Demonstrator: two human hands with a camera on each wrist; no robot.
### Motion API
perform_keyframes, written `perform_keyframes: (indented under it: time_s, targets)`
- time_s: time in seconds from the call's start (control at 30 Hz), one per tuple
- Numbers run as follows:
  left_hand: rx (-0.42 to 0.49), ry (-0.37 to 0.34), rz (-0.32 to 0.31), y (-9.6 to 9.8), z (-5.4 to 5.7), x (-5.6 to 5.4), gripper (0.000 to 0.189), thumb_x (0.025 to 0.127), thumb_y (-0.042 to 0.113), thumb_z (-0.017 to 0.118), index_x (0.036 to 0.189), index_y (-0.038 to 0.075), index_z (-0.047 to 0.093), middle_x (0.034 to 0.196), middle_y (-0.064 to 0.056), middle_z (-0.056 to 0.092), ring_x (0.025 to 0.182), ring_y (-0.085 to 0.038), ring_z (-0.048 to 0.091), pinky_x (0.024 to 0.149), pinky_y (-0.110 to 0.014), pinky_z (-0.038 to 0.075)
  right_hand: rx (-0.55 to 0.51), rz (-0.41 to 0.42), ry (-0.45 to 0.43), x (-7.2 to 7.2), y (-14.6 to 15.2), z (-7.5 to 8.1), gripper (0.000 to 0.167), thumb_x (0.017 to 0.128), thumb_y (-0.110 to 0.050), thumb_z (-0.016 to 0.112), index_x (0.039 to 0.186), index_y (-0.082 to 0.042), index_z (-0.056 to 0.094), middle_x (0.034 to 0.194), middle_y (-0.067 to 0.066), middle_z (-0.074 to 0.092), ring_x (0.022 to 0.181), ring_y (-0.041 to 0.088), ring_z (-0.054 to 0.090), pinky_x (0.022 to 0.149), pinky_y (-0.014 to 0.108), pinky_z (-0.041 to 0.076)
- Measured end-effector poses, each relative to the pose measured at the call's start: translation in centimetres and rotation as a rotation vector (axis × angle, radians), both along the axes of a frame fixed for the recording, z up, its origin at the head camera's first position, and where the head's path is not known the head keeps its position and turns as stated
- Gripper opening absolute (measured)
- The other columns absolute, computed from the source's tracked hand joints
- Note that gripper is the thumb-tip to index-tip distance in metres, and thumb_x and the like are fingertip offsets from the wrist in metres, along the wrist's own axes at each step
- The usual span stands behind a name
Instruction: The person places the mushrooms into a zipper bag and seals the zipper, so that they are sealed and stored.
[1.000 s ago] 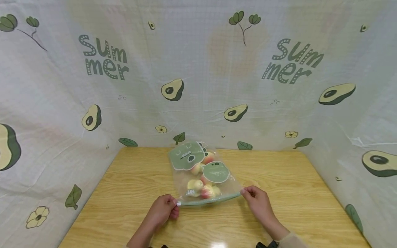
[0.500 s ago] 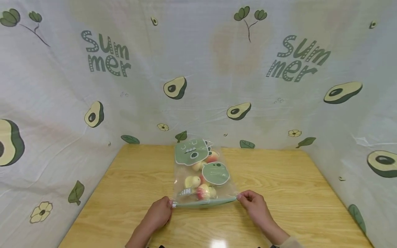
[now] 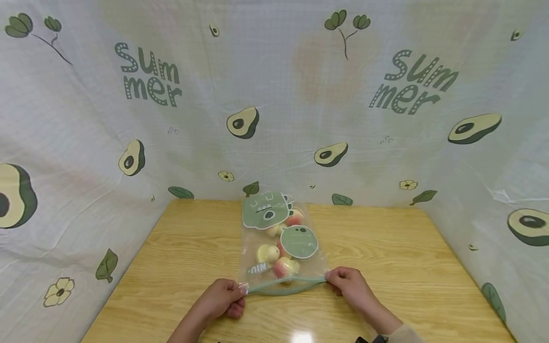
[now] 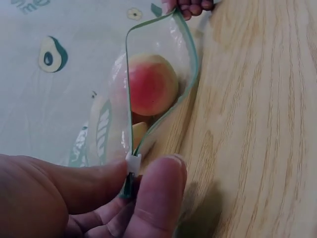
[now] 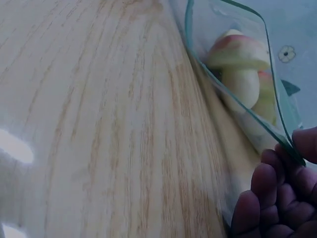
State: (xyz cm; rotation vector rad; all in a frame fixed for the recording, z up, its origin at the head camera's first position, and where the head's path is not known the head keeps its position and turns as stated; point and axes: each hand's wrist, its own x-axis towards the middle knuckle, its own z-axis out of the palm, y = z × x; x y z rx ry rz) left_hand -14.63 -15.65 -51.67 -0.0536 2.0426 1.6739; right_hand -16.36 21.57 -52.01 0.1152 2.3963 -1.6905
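A clear zip bag [image 3: 253,259] with green cartoon prints lies on the table, its mouth toward me. Inside are several fruit-like pieces, among them a red-and-yellow peach-like one [image 4: 151,84] and a mushroom-shaped one [image 5: 240,69]. My left hand [image 3: 223,300] pinches the near left corner of the bag between thumb and finger. Just at that grip sits a white zip slider [image 4: 132,161]. With thumb and fingers my right hand [image 3: 349,283] pinches the near right corner. Between the hands the green-edged mouth [image 3: 279,289] gapes, its two edges apart.
The wooden table [image 3: 184,243] runs back to a pale cloth wall [image 3: 274,85] printed with avocados and leaves. Cloth also hangs along the left and right sides. Light glares off the table's front [image 3: 301,337].
The bag's mouth has gone from nearly flat to gaping, its near edge sagging toward me. The bag was straightened earlier. My left hand has shifted slightly nearer.
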Motion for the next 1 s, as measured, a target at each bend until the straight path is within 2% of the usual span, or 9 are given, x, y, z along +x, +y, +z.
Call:
perform_keyframes:
  time_s: [0.13, 0.3, 0.57, 0.73, 0.9, 1.0]
  targets:
    - [0.043, 0.001, -0.013, 0.0, -0.2, 0.0, 0.025, 0.109, 0.012, 0.058, 0.093, -0.007, 0.063, 0.081, -0.009, 0.068, 0.066, -0.012, 0.068, 0.06, -0.024, 0.064, -0.021, 0.045, -0.027, -0.1, 0.5, -0.1, 0.027, 0.104, -0.016, 0.068, 0.09, 0.006, 0.069, 0.083, 0.005, 0.068, 0.076, 0.017, 0.06, 0.062, 0.026, 0.057]
    - [0.066, 0.035, -0.027, -0.1, -0.3, -0.3, 0.029, 0.112, 0.013, 0.052, 0.096, -0.009, 0.062, 0.079, -0.006, 0.064, 0.066, -0.013, 0.067, 0.06, -0.024, 0.063, -0.075, 0.059, -0.086, -0.2, 1.2, -0.2, 0.026, 0.106, -0.015, 0.064, 0.091, 0.007, 0.068, 0.085, 0.007, 0.073, 0.075, 0.015, 0.063, 0.062, 0.025, 0.059]
    - [0.049, 0.102, 0.027, -0.1, -0.3, -0.7, 0.031, 0.113, 0.013, 0.047, 0.095, -0.008, 0.059, 0.075, -0.003, 0.059, 0.065, -0.014, 0.061, 0.058, -0.023, 0.058, -0.243, 0.14, -0.232, -0.8, 2.1, 0.3, 0.027, 0.109, -0.017, 0.059, 0.095, 0.004, 0.068, 0.088, 0.006, 0.071, 0.077, 0.014, 0.067, 0.07, 0.029, 0.066]
    - [0.066, 0.096, 0.067, 0.4, -0.5, -0.6, 0.031, 0.113, 0.013, 0.047, 0.097, -0.009, 0.06, 0.078, -0.004, 0.061, 0.065, -0.014, 0.062, 0.059, -0.024, 0.06, -0.327, 0.128, -0.285, -1.0, 2.6, 0.4, 0.028, 0.11, -0.02, 0.058, 0.103, 0.006, 0.068, 0.092, 0.007, 0.073, 0.08, 0.016, 0.072, 0.078, 0.034, 0.068]
    - [0.105, 0.085, 0.046, 0.8, -0.6, -0.4, 0.029, 0.113, 0.014, 0.049, 0.101, -0.01, 0.061, 0.081, -0.004, 0.062, 0.067, -0.013, 0.065, 0.06, -0.024, 0.062, -0.415, 0.095, -0.311, -1.1, 3.0, 0.0, 0.027, 0.11, -0.018, 0.058, 0.108, 0.007, 0.066, 0.095, 0.009, 0.074, 0.084, 0.019, 0.076, 0.085, 0.039, 0.068]
    - [0.119, 0.071, 0.048, 0.9, -0.6, -0.2, 0.029, 0.113, 0.014, 0.05, 0.1, -0.01, 0.061, 0.08, -0.004, 0.063, 0.067, -0.013, 0.065, 0.061, -0.024, 0.063, -0.488, 0.07, -0.34, -1.0, 3.0, -0.1, 0.029, 0.11, -0.023, 0.059, 0.11, 0.005, 0.067, 0.096, 0.009, 0.075, 0.087, 0.02, 0.077, 0.089, 0.04, 0.067]
